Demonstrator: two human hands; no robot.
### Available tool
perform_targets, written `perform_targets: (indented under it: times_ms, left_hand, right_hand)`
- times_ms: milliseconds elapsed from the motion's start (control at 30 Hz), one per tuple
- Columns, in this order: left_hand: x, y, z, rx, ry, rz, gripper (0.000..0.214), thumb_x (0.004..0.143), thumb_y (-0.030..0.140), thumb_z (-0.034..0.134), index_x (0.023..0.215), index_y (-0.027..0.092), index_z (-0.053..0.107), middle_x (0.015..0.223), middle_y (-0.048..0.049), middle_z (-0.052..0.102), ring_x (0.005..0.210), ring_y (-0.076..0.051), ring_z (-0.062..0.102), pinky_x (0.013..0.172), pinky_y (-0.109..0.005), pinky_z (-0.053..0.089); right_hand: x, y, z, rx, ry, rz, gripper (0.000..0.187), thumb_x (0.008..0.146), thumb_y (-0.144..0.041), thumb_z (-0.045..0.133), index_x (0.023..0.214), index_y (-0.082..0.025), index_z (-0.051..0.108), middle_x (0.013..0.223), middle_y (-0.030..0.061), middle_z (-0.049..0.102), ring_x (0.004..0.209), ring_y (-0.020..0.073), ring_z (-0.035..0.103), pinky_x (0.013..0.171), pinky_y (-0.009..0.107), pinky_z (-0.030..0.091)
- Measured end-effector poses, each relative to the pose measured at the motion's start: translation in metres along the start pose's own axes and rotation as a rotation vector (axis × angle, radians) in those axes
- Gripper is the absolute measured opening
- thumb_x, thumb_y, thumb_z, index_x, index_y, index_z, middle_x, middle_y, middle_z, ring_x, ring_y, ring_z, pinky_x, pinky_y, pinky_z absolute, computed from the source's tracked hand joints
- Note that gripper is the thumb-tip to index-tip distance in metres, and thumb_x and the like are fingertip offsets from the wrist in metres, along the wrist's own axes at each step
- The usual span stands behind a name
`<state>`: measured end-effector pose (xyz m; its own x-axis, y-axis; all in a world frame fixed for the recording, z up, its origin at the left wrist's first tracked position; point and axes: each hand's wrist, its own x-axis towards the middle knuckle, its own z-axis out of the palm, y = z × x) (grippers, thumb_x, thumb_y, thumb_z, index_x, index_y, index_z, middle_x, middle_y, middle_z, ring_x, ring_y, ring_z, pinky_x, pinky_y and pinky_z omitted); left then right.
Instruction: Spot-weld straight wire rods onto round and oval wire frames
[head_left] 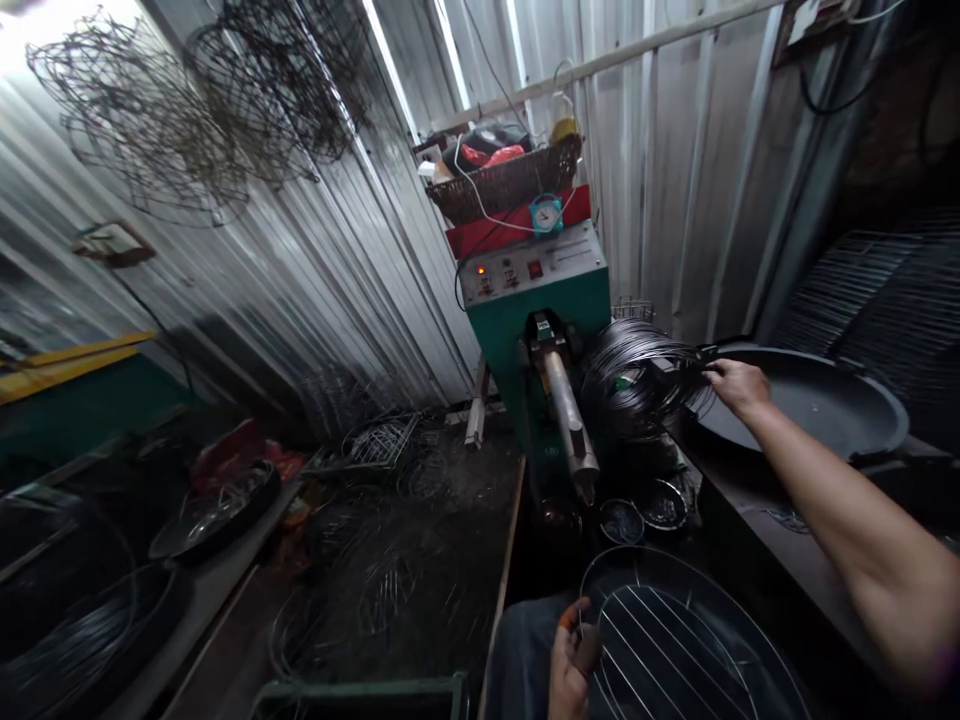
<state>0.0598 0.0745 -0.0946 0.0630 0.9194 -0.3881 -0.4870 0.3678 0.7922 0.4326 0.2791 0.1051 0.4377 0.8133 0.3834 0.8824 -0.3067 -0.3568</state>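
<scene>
My left hand is closed on the rim of a round wire rack with parallel bars, held low in front of my lap. Something orange covers one of its fingertips. My right arm stretches forward, and my right hand pinches at the right edge of a thick bundle of dark wire rings. Exactly how many rings lie between those fingers I cannot tell. Left of the bundle, the metal arm of a green machine points down toward me.
A wide grey pan sits at the right on a bench. Small bowls are below the machine arm. A basket and a teal clock top the machine. Wire pieces litter the floor; wire bundles hang upper left.
</scene>
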Motion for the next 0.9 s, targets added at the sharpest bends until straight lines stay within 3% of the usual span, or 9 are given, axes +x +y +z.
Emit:
perform_targets:
  times_ms: [133, 267, 400, 533, 733, 833, 900]
  left_hand:
    - [0.008, -0.008, -0.003, 0.001, 0.028, -0.033, 0.061, 0.054, 0.047, 0.078, 0.104, 0.016, 0.063, 0.064, 0.0012, 0.05, 0.06, -0.012, 0.049, 0.064, -0.026, 0.039]
    - [0.004, -0.003, 0.002, 0.042, 0.009, -0.048, 0.059, 0.057, 0.046, 0.077, 0.106, 0.016, 0.063, 0.06, 0.0016, 0.048, 0.059, -0.012, 0.049, 0.065, -0.026, 0.04]
    - [-0.001, 0.0, 0.007, 0.049, -0.02, -0.016, 0.058, 0.06, 0.046, 0.075, 0.108, 0.016, 0.062, 0.059, 0.0023, 0.047, 0.058, -0.011, 0.047, 0.063, -0.025, 0.038]
    - [-0.001, -0.004, 0.006, 0.073, -0.026, -0.018, 0.056, 0.062, 0.048, 0.073, 0.107, 0.015, 0.062, 0.058, 0.0022, 0.046, 0.057, -0.011, 0.047, 0.061, -0.025, 0.037]
    - [0.003, -0.007, 0.0, 0.096, -0.022, -0.01, 0.062, 0.056, 0.051, 0.076, 0.104, 0.014, 0.063, 0.054, 0.003, 0.044, 0.053, -0.01, 0.043, 0.058, -0.024, 0.035]
    - [0.0, -0.004, 0.004, 0.087, -0.004, -0.02, 0.061, 0.059, 0.05, 0.075, 0.106, 0.014, 0.062, 0.056, 0.0022, 0.046, 0.056, -0.011, 0.046, 0.059, -0.024, 0.037]
    - [-0.004, -0.001, 0.007, 0.067, 0.016, -0.039, 0.06, 0.059, 0.049, 0.075, 0.107, 0.015, 0.063, 0.058, 0.0014, 0.048, 0.058, -0.012, 0.049, 0.061, -0.025, 0.038]
  right_hand:
    - [-0.008, 0.004, 0.001, -0.073, -0.033, -0.004, 0.034, 0.091, -0.028, 0.044, 0.115, -0.012, 0.063, 0.105, 0.0172, 0.067, 0.081, 0.0206, 0.059, 0.063, 0.028, 0.033]
    - [-0.01, 0.002, -0.017, -0.132, -0.035, -0.113, 0.035, 0.093, -0.026, 0.04, 0.117, -0.011, 0.06, 0.113, 0.0164, 0.064, 0.091, 0.0208, 0.057, 0.071, 0.028, 0.035]
    - [-0.001, -0.009, -0.028, -0.181, -0.053, -0.267, 0.038, 0.089, -0.027, 0.05, 0.124, -0.012, 0.054, 0.118, 0.0148, 0.06, 0.102, 0.0209, 0.052, 0.076, 0.026, 0.035]
    - [0.005, -0.026, -0.024, -0.259, -0.087, -0.365, 0.031, 0.092, -0.022, 0.041, 0.114, -0.01, 0.059, 0.106, 0.0173, 0.064, 0.092, 0.0221, 0.056, 0.07, 0.028, 0.034]
    - [0.003, -0.032, -0.02, -0.314, -0.105, -0.391, 0.032, 0.09, -0.012, 0.033, 0.107, -0.008, 0.06, 0.097, 0.0186, 0.066, 0.078, 0.0224, 0.06, 0.063, 0.029, 0.032]
    - [0.0, -0.03, -0.032, -0.319, -0.077, -0.376, 0.034, 0.09, -0.012, 0.031, 0.107, -0.009, 0.059, 0.099, 0.0175, 0.066, 0.083, 0.024, 0.06, 0.066, 0.03, 0.035]
    - [-0.004, -0.029, -0.044, -0.27, 0.014, -0.345, 0.035, 0.092, -0.016, 0.028, 0.11, -0.008, 0.057, 0.105, 0.018, 0.064, 0.093, 0.0244, 0.058, 0.073, 0.03, 0.038]
